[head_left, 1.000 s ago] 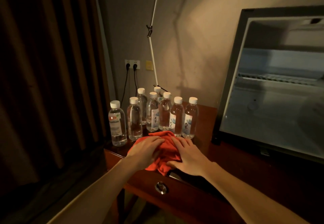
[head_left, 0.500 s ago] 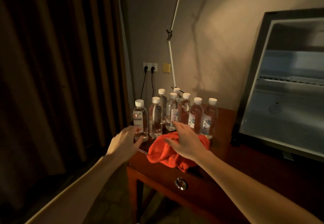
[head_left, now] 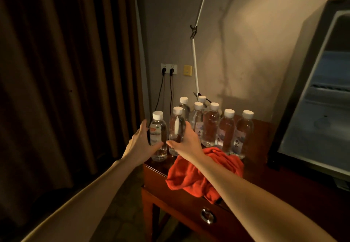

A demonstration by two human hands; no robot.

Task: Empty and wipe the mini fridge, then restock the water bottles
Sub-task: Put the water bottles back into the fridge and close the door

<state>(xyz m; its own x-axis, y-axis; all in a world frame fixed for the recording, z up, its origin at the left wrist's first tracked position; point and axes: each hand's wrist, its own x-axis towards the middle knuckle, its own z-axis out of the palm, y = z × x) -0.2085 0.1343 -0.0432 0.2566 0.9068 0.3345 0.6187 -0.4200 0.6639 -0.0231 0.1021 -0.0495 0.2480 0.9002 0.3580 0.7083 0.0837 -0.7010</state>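
Several clear water bottles [head_left: 227, 130] with white caps stand grouped on the left end of a dark wooden table [head_left: 166, 198]. My left hand [head_left: 139, 146] wraps round the leftmost bottle [head_left: 160, 128], thumb across its front. My right hand [head_left: 188, 143] grips the bottle beside it [head_left: 177, 125], fingers on its right side. Both bottles stand on the table. A crumpled red cloth [head_left: 191, 177] lies at the table's front edge under my right forearm. The mini fridge [head_left: 314, 128] stands open at the right, its inside bare apart from a wire shelf.
Dark curtains [head_left: 66, 90] hang at the left. Two black cables run down from a wall socket [head_left: 168, 69] behind the bottles. A white pole with a clip [head_left: 195, 61] leans against the wall. The table has a drawer with a metal knob [head_left: 207, 216].
Both hands left the red cloth and moved up and left to the two leftmost bottles. The view has shifted left, so the fridge sits further right.
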